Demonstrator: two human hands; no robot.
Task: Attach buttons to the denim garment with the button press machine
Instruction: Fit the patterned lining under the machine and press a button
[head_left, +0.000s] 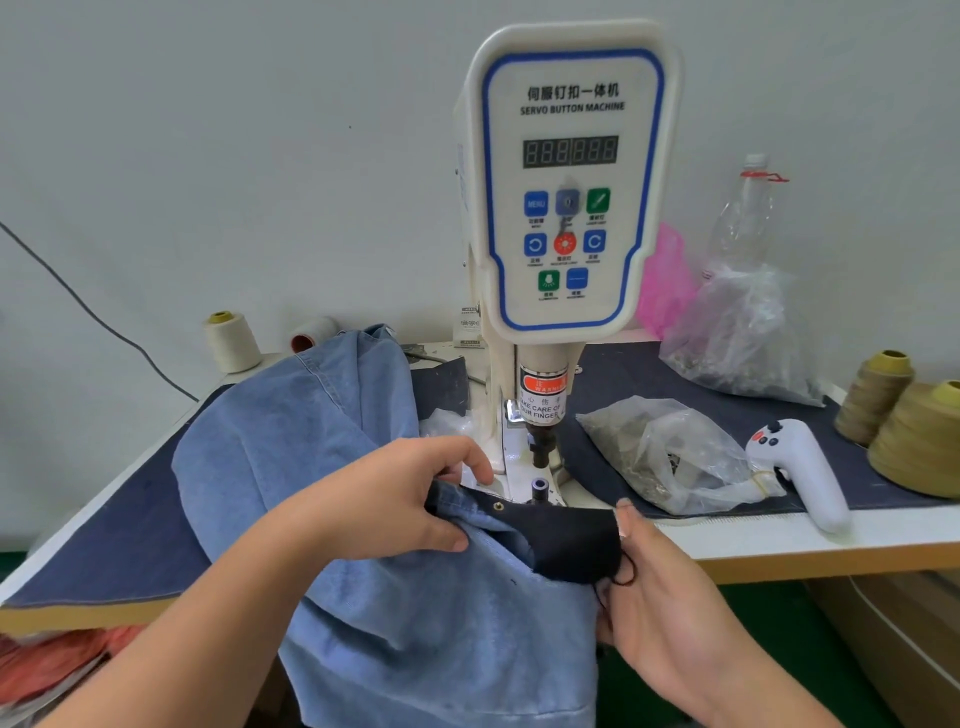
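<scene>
both hands (395, 499) (660, 587) grip denim garment (415, 613) edge below press (540, 452).

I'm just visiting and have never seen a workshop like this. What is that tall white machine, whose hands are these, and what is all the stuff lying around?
The picture comes from a camera worn on the worker's head, looking down. The white tower is a servo button machine that presses buttons on. The left hand and right hand both grip a denim garment at its dark edge in front of the press post; one metal button shows on it. On the table lie plastic bags, thread cones and a white handheld device.
</scene>
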